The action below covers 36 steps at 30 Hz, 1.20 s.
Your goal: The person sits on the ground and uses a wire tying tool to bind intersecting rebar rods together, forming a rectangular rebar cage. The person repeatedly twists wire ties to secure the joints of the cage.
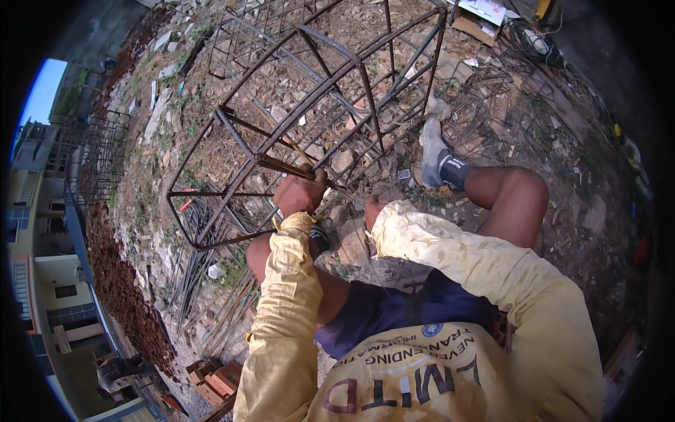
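Observation:
A rusty rebar cage (pixel 309 105) lies on its side on stony ground in front of me. My left hand (pixel 299 193) is shut around one of its lower bars (pixel 281 165), where several bars cross. My right hand (pixel 370 209) comes out of a yellow sleeve just to the right of it, close to the same bar. Its fingers are turned away, so I cannot see whether it holds anything. I am crouched with my knees apart, my right foot in a grey shoe (pixel 432 144) resting beside the cage.
Loose long bars (pixel 197 274) lie on the ground at lower left, with stacked red bricks (pixel 214 380) beyond them. Another cage (pixel 98 155) stands at the left by a building. Bent stirrups (pixel 485 105) and a cardboard box (pixel 478 21) sit at upper right.

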### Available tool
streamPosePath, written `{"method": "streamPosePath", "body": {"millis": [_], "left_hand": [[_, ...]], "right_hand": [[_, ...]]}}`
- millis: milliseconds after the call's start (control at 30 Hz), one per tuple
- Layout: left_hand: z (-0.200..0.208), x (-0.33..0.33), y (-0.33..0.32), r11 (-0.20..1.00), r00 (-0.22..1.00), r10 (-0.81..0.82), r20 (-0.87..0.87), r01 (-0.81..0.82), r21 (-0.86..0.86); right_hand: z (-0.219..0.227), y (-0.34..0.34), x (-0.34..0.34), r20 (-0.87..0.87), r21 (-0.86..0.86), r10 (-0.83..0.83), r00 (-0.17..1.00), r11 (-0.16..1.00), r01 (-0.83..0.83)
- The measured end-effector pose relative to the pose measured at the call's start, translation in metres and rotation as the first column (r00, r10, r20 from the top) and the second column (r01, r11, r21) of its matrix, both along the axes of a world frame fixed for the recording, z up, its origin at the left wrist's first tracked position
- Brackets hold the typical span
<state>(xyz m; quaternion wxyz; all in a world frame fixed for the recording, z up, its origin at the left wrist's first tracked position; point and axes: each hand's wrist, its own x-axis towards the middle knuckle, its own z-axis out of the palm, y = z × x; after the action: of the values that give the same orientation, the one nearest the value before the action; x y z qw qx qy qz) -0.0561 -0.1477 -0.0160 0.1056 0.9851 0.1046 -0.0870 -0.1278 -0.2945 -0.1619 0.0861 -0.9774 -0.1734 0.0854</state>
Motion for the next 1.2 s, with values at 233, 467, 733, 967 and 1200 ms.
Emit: {"method": "streamPosePath", "body": {"millis": [233,467,733,967,1200], "left_hand": [[-0.005,-0.004,-0.001,0.999,0.998,0.015,0.056,-0.018,0.041],[-0.011,-0.002,-0.001,0.998,0.998,-0.010,0.067,0.007,0.057],[-0.015,0.000,0.005,0.997,0.997,-0.033,0.064,0.029,0.070],[-0.017,0.004,0.001,0.997,0.993,-0.051,0.104,0.045,0.066],[-0.019,0.000,0.001,0.998,0.993,-0.002,0.116,-0.006,0.064]], "right_hand": [[0.028,0.034,-0.023,-0.060,-0.016,-0.489,0.870,0.872,0.489],[0.070,0.003,0.086,-0.177,0.107,0.565,0.806,0.825,-0.554],[0.066,-0.004,0.106,-0.386,0.144,0.537,0.750,0.838,-0.526],[0.064,-0.074,0.016,-0.589,0.114,0.785,-0.192,0.316,0.942],[0.062,-0.066,0.002,-0.821,0.558,0.452,0.348,0.511,0.654]]}}
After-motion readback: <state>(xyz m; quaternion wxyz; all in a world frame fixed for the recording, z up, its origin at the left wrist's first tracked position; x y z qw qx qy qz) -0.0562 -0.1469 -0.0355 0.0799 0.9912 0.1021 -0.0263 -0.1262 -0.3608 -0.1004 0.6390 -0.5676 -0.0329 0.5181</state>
